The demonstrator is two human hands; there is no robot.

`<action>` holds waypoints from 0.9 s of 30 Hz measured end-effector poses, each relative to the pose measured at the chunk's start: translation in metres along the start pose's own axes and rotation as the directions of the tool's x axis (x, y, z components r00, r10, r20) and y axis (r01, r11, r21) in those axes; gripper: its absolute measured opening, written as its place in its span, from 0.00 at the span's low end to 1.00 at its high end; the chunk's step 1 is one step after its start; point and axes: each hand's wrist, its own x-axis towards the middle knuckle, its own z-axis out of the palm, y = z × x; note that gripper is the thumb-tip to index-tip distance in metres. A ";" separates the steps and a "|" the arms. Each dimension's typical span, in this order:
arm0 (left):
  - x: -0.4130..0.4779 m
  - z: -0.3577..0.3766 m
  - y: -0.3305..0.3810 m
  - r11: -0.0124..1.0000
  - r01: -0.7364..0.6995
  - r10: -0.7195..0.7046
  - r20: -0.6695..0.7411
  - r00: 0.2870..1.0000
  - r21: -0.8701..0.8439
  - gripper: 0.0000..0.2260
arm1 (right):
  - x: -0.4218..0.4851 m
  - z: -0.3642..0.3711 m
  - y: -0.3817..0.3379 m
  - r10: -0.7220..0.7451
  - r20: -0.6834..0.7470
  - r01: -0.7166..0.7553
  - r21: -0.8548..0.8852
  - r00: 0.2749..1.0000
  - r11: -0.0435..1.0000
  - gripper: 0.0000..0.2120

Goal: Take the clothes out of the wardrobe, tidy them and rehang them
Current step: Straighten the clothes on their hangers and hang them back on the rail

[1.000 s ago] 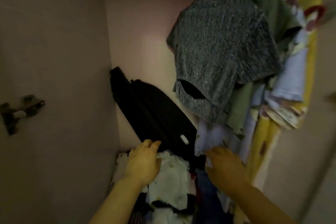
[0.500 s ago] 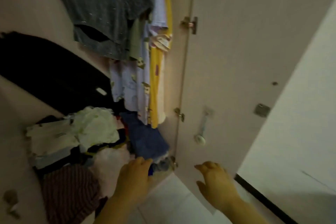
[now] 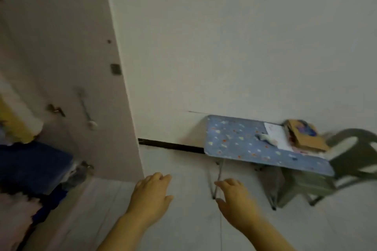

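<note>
Both hands, left and right, have a released grip holding nothing, the clothes sit way off at 9 o'clock, so reaching back blind could snag the wardrobe door.

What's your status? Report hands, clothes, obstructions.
Left hand open, empty. Right hand open, empty. Clothes at far left, untouched. Blue folding table ahead right, floor between.

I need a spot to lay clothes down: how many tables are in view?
1: a small blue patterned folding table against the wall at right, with papers and a cardboard item on its right end. Others may lie outside the view.
</note>
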 end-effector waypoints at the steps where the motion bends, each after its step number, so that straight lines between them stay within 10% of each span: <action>1: 0.000 0.008 0.022 0.998 -0.058 0.058 0.021 0.998 0.019 0.25 | -0.021 0.000 0.021 0.065 -0.014 -0.065 0.018 0.998 0.998 0.22; 9: -0.020 0.053 0.190 0.814 -0.576 0.553 0.197 0.810 0.081 0.24 | -0.204 0.002 0.129 0.551 -0.204 -0.535 0.130 0.809 0.835 0.23; 17: -0.120 0.113 0.329 0.409 -0.912 0.868 0.307 0.389 0.000 0.24 | -0.411 0.039 0.139 0.887 -0.239 -0.869 0.214 0.395 0.445 0.22; 27: -0.330 0.193 0.476 -0.099 -0.993 0.931 0.347 -0.115 -0.063 0.24 | -0.650 0.098 0.126 0.969 -0.243 -0.897 0.436 -0.046 0.067 0.22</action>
